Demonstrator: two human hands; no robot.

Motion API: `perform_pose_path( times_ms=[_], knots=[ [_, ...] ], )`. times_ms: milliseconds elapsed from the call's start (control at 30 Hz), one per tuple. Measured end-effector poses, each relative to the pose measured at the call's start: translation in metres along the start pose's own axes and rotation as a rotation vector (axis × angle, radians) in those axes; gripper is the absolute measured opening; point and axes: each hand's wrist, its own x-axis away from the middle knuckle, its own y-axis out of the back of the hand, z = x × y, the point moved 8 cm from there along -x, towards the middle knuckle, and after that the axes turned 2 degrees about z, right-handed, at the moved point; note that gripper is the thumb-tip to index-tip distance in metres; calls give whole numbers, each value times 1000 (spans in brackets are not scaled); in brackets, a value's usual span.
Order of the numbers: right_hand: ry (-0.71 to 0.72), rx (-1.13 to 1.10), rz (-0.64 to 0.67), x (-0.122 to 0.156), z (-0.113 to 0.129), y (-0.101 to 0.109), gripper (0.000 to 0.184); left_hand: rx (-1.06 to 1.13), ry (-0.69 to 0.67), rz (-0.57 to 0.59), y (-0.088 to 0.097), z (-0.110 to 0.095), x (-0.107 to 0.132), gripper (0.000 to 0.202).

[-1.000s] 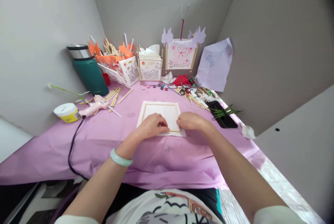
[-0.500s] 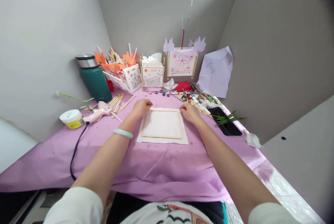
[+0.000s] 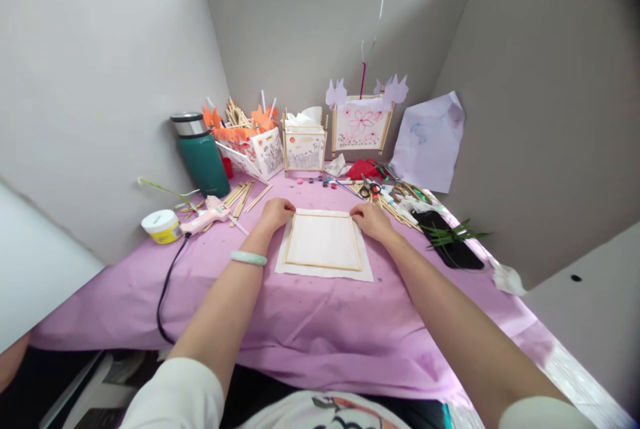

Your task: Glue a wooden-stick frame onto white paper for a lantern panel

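I'm seeing a square frame (image 3: 323, 266) of thin wooden sticks lying flat on the purple cloth (image 3: 300, 322), mid-table. It's resting on a white sheet (image 3: 324, 241), which is filling its inside and sticking out past its edges.

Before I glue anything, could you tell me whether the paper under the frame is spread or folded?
Spread flat: the paper lies smooth, its uncreased margin showing beside and below the frame.

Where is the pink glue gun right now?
Head view: the pink glue gun lies on the purple tablecloth, left of the left hand, between the white-lidded yellow tub and the loose wooden sticks, in front of the green flask.
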Motion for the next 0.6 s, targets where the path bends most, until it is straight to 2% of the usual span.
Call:
perform_pose_path(
  times_ms=[600],
  knots=[
    [-24,15,-63,8,-2,-3,25,-7,-37,29,-5,1,-1,23]
  ],
)
